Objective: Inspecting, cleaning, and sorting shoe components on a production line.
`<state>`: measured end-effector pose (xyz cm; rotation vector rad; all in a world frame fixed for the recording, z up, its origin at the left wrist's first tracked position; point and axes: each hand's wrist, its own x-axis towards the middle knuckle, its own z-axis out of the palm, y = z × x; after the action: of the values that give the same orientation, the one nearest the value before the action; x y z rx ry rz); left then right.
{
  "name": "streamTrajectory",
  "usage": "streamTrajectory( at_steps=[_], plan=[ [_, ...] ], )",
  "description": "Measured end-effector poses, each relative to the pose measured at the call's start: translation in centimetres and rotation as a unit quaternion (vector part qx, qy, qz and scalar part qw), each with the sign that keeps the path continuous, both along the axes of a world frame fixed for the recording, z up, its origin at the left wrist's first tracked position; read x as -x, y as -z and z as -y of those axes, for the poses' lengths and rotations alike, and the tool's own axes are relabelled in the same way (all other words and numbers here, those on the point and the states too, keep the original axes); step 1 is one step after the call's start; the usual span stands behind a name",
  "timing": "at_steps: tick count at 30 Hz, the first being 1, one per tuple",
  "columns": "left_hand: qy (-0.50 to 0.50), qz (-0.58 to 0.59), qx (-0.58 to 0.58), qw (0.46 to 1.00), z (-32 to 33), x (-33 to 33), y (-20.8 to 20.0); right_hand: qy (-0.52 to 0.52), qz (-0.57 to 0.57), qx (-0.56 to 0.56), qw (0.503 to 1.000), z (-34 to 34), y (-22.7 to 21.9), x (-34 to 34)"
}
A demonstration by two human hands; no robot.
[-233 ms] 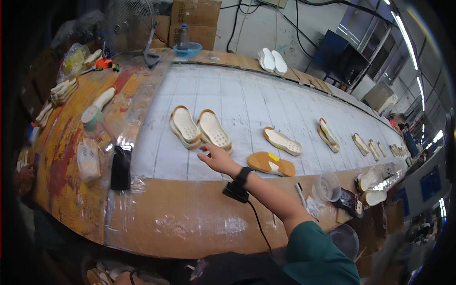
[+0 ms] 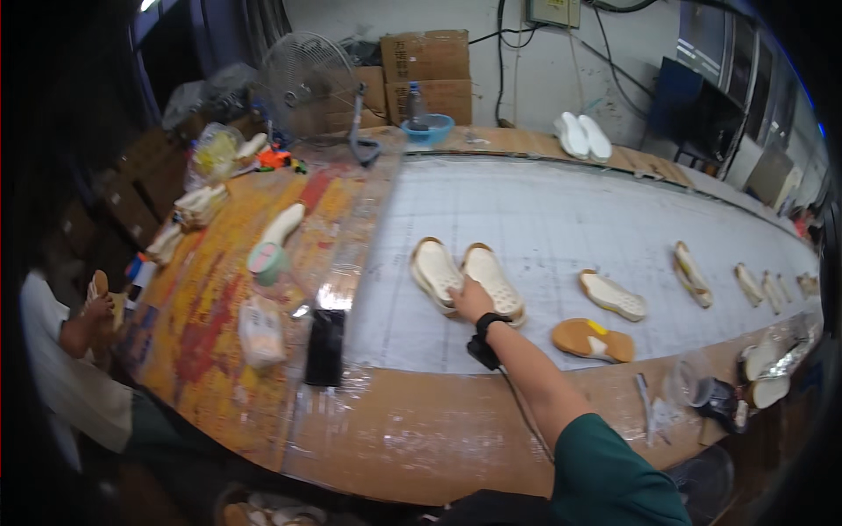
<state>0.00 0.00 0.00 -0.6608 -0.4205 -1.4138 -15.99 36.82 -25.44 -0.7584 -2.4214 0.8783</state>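
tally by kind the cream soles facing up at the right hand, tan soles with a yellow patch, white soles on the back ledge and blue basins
Cream soles at the right hand: 2 (anything stacked underneath can't be told)
Tan sole with yellow patch: 1
White soles: 2
Blue basin: 1
Total: 6

A left cream shoe sole (image 2: 432,266) and a right cream shoe sole (image 2: 484,270), side by side on a white work surface (image 2: 526,206).
Both lie inner face up, tan-edged at the far end; small holes dot the right one's near half, while the left's near end looks blurred.
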Motion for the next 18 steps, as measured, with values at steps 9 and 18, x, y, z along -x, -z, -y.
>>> streamTrajectory(
  at_steps=[9,18],
  plan=[
    [0.469,0.544,0.396,0.572,-5.7,5.7,17.0,-0.176,-0.118,0.698,0.684,6.9,-7.1,-9.9],
    [0.628,0.475,0.297,0.540,-10.2,0.8,16.3,-0.206,-0.197,0.532,0.797,16.5,-8.4,-24.2]
  ],
)
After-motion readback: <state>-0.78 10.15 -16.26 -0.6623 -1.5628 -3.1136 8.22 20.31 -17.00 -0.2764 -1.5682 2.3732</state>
